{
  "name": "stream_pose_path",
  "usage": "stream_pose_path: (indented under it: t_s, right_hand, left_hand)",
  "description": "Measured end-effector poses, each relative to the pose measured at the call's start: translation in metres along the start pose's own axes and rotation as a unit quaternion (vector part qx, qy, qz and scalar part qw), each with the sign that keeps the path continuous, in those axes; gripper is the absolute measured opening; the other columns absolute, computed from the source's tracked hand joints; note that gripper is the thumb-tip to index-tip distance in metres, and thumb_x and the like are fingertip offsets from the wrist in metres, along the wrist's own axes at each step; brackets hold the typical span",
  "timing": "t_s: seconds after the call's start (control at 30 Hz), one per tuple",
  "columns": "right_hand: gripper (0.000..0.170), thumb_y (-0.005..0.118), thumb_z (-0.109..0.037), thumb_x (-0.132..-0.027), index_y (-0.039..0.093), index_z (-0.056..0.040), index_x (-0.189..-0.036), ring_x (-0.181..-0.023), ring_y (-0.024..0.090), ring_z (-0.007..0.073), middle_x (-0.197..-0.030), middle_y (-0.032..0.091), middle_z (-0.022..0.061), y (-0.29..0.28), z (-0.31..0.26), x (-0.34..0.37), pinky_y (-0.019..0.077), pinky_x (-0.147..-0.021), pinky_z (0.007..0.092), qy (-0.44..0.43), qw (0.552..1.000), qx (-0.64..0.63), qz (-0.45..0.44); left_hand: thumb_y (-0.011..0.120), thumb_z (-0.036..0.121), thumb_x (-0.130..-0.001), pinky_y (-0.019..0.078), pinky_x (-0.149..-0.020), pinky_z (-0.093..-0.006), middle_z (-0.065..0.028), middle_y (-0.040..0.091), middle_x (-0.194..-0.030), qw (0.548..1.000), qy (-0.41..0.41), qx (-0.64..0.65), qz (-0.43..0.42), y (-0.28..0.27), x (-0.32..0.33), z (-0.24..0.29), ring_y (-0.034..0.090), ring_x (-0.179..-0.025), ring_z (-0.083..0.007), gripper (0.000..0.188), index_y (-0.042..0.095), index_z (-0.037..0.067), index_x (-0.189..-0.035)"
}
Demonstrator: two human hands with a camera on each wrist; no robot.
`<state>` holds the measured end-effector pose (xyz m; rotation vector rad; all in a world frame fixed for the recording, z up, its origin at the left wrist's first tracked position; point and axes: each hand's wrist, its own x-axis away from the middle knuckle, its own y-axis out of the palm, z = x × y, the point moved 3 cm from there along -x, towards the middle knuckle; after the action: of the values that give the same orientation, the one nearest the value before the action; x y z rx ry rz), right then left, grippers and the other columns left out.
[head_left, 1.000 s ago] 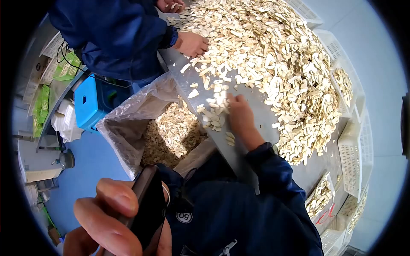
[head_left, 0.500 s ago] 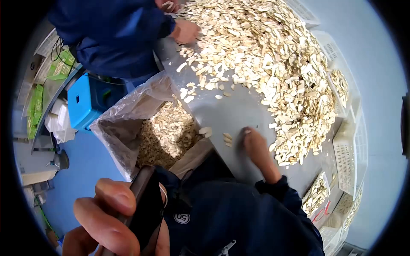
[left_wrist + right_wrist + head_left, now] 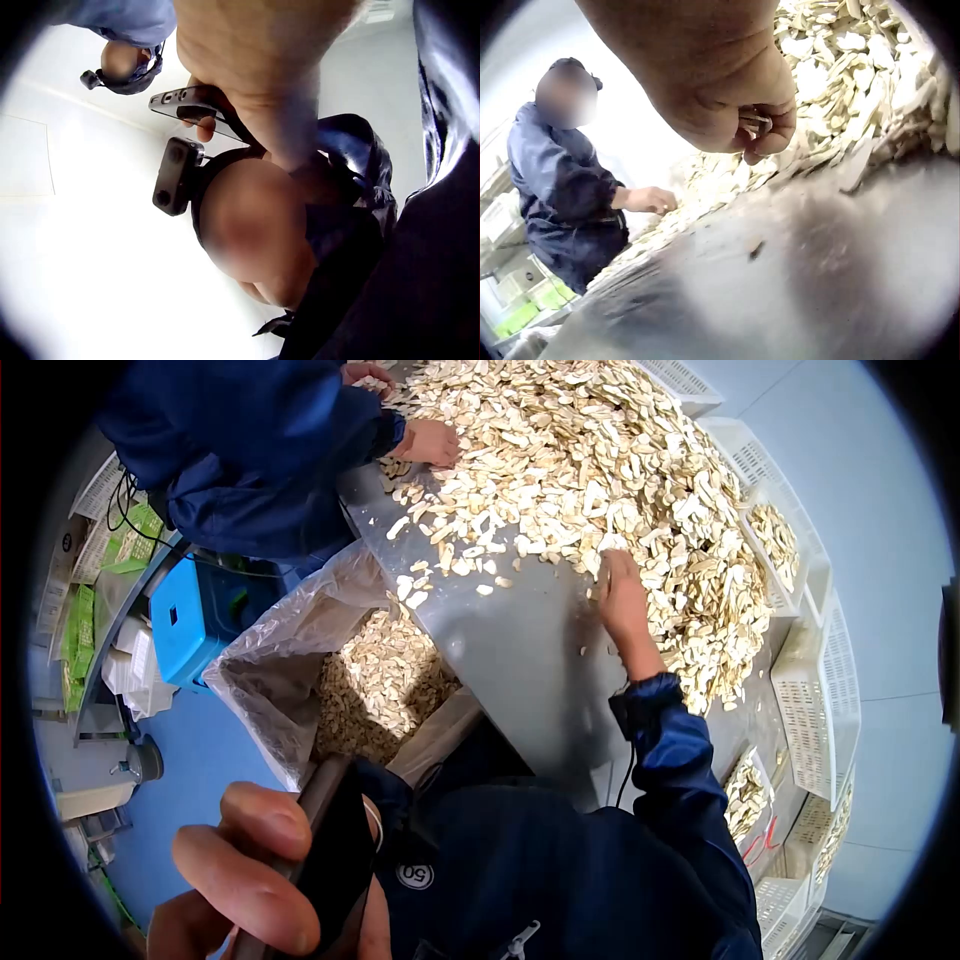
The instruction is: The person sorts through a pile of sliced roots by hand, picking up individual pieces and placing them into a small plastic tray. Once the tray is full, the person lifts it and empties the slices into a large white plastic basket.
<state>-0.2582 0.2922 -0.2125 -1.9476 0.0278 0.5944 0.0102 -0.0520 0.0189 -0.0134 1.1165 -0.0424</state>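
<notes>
While the R hand [image 3: 625, 605] is at the near edge of the slice pile [image 3: 600, 450], its fingers are curled; R wrist view shows a pale slice [image 3: 757, 120] pinched betw. thumb & fingertips, mostly hidden. L hand [image 3: 250, 870] grasps a dark phone [image 3: 325, 850], fingers round its side, well apart from pile. Loc.: pile on metal table [image 3: 500, 650], a few strays [image 3: 485, 590] near the edge; more slices [image 3: 375, 670] inside the plastic-lined box [image 3: 260, 690] beside it. Other person's hand [image 3: 432, 442] touches far side of pile.

Handling (est.): each slice v. light, thin, prob. dry & stiff, likely to snap if bent; surf. not obviously slippery. Best hold: light pinch on the 2 flat faces near mid-length; for several, scoop from below w/ cupped fingers.

Orient.: slices elongated, mostly lying flat or overlapping, long axes in all directions, no common heading. Pinched slice: visible bit runs roughly crosswise in R wrist view, dipping slightly to the right; ends covered, so full axis can't be told.
</notes>
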Motion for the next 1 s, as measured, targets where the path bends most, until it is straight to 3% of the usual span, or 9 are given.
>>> stream_pose_path:
  t_s: [0.13,0.27,0.37,0.47,0.6,0.73,0.83,0.93,1.0]
  right_hand:
    - [0.046,0.053,0.000,-0.086,0.051,-0.0031,-0.132,-0.108,0.061,0.0464,-0.135,0.050,0.0291,0.012,0.024,-0.020,0.0547,-0.086,0.0491,0.011,0.999,0.046,0.012]
    - [0.047,0.054,-0.001,-0.086,0.052,-0.0049,-0.133,-0.103,0.064,0.0460,-0.138,0.049,0.0270,0.007,0.013,-0.030,0.0555,-0.082,0.0499,0.054,0.996,0.068,-0.028]
    - [0.043,0.054,-0.003,-0.086,0.057,-0.0044,-0.129,-0.103,0.064,0.0439,-0.134,0.055,0.0240,0.001,0.006,-0.026,0.0546,-0.085,0.0489,0.093,0.988,0.054,-0.115]
    - [0.039,0.053,-0.004,-0.086,0.059,-0.0036,-0.125,-0.106,0.062,0.0428,-0.123,0.062,0.0216,-0.004,-0.006,-0.016,0.0517,-0.090,0.0458,0.059,0.981,-0.011,-0.183]
    - [0.037,0.053,-0.002,-0.086,0.061,-0.0036,-0.122,-0.101,0.065,0.0415,-0.123,0.062,0.0230,-0.013,0.000,-0.023,0.0540,-0.087,0.0459,0.000,1.000,0.003,-0.031]
    - [0.041,0.050,-0.003,-0.087,0.056,-0.0059,-0.127,-0.097,0.066,0.0417,-0.121,0.061,0.0227,-0.007,0.015,-0.029,0.0550,-0.080,0.0488,0.065,0.993,0.089,-0.037]
    - [0.040,0.050,-0.004,-0.088,0.057,-0.0066,-0.127,-0.098,0.065,0.0421,-0.121,0.062,0.0229,-0.014,0.006,-0.027,0.0542,-0.083,0.0484,0.070,0.990,0.089,-0.083]
    - [0.043,0.050,-0.004,-0.087,0.057,-0.0076,-0.130,-0.100,0.064,0.0427,-0.120,0.063,0.0230,-0.013,0.005,-0.015,0.0526,-0.087,0.0485,0.086,0.983,0.050,-0.154]
    - [0.039,0.052,-0.005,-0.087,0.061,-0.0052,-0.124,-0.101,0.064,0.0412,-0.112,0.066,0.0228,-0.013,0.004,-0.005,0.0511,-0.090,0.0470,0.050,0.988,-0.008,-0.144]
  left_hand:
    - [0.061,0.030,-0.098,0.0288,-0.112,-0.0510,0.0218,0.021,-0.160,1.000,0.023,0.011,0.007,0.005,-0.003,-0.004,0.031,-0.133,-0.0226,0.069,0.025,0.034,-0.158]
    - [0.061,0.030,-0.098,0.0285,-0.112,-0.0507,0.0215,0.021,-0.161,0.999,0.038,0.013,0.026,0.012,-0.004,-0.009,0.030,-0.133,-0.0225,0.070,0.025,0.034,-0.158]
    - [0.061,0.030,-0.098,0.0284,-0.112,-0.0505,0.0213,0.021,-0.161,0.998,0.044,0.012,0.034,0.016,-0.005,-0.011,0.030,-0.134,-0.0223,0.070,0.025,0.034,-0.158]
    - [0.061,0.030,-0.098,0.0282,-0.113,-0.0503,0.0211,0.021,-0.161,0.998,0.044,0.013,0.036,0.018,-0.006,-0.013,0.030,-0.134,-0.0222,0.070,0.025,0.034,-0.158]
    - [0.061,0.030,-0.098,0.0279,-0.113,-0.0500,0.0209,0.022,-0.161,0.998,0.043,0.014,0.035,0.022,-0.008,-0.013,0.030,-0.135,-0.0220,0.070,0.025,0.034,-0.158]
    - [0.062,0.030,-0.098,0.0277,-0.113,-0.0497,0.0206,0.022,-0.161,0.999,0.040,0.011,0.032,0.023,-0.009,-0.012,0.030,-0.135,-0.0218,0.070,0.025,0.034,-0.158]
    - [0.062,0.030,-0.098,0.0275,-0.114,-0.0495,0.0204,0.022,-0.161,0.999,0.041,0.010,0.032,0.024,-0.008,-0.011,0.030,-0.135,-0.0217,0.070,0.025,0.034,-0.158]
    - [0.062,0.030,-0.098,0.0273,-0.114,-0.0493,0.0202,0.022,-0.161,0.998,0.043,0.013,0.034,0.026,-0.008,-0.013,0.030,-0.136,-0.0216,0.070,0.025,0.034,-0.158]
    - [0.062,0.031,-0.098,0.0272,-0.114,-0.0492,0.0201,0.022,-0.161,0.998,0.044,0.015,0.036,0.026,-0.008,-0.015,0.030,-0.136,-0.0215,0.070,0.025,0.034,-0.158]
